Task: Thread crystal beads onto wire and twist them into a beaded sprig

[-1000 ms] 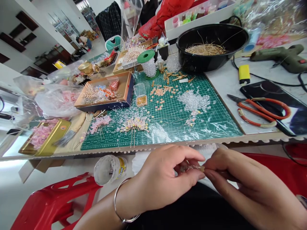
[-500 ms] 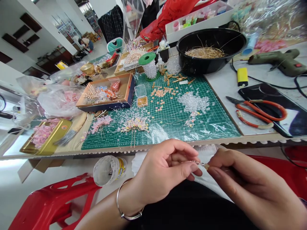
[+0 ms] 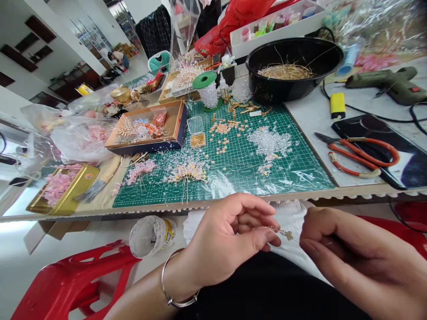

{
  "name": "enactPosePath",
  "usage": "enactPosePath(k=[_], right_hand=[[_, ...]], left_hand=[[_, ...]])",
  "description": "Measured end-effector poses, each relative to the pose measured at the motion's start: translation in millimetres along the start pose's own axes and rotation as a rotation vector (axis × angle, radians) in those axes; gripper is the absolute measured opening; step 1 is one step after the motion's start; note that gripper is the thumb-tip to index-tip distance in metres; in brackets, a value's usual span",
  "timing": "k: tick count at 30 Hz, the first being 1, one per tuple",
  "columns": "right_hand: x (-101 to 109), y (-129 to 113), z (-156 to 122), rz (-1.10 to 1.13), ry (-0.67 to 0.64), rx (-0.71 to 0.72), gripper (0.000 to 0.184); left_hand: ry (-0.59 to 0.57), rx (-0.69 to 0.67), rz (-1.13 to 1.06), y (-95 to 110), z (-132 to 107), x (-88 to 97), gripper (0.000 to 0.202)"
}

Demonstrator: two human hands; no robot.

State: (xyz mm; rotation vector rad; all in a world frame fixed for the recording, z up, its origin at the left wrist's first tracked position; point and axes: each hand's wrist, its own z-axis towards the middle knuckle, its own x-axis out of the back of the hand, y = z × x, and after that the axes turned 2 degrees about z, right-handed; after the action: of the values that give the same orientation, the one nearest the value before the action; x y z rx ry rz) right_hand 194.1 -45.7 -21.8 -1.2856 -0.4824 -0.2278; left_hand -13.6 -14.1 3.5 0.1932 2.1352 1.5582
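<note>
My left hand (image 3: 230,242), with a metal bangle (image 3: 173,284) on its wrist, pinches a thin wire (image 3: 267,229) between thumb and fingertips. At the wire's end hangs a tiny pale bead flower (image 3: 288,235). My right hand (image 3: 353,253) lies just to the right of the flower, apart from it, with its fingers curled together. A very fine strand may run into those fingers, but I cannot tell. Both hands are held above my dark lap, in front of the table edge.
A green cutting mat (image 3: 233,169) on the table holds loose crystal beads, gold tubes and beaded sprays. Nearby are a box of beadwork (image 3: 147,149), a black pot of straw (image 3: 290,75), a glue gun (image 3: 387,84) and orange-handled snips (image 3: 363,153). A red stool (image 3: 73,284) stands below left.
My right hand has moved right, away from the bead flower, which it touched before. The flower now shows clear of my fingers. My left hand has risen slightly since the earliest frame.
</note>
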Motion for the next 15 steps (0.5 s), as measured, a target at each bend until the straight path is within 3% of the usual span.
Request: enactPosePath(k=[10,15], right_hand=[[3.9,3.3,-1.2,0.163,-0.184,-0.317,0.031],[7.7,6.0,0.9,0.168,-0.215,-0.356,0.034]], left_hand=[[0.017,0.018,0.066,2.6,-0.7,0.7,0.019],[0.018,0.016,0.093,2.8,-0.9,0.9,0.021]])
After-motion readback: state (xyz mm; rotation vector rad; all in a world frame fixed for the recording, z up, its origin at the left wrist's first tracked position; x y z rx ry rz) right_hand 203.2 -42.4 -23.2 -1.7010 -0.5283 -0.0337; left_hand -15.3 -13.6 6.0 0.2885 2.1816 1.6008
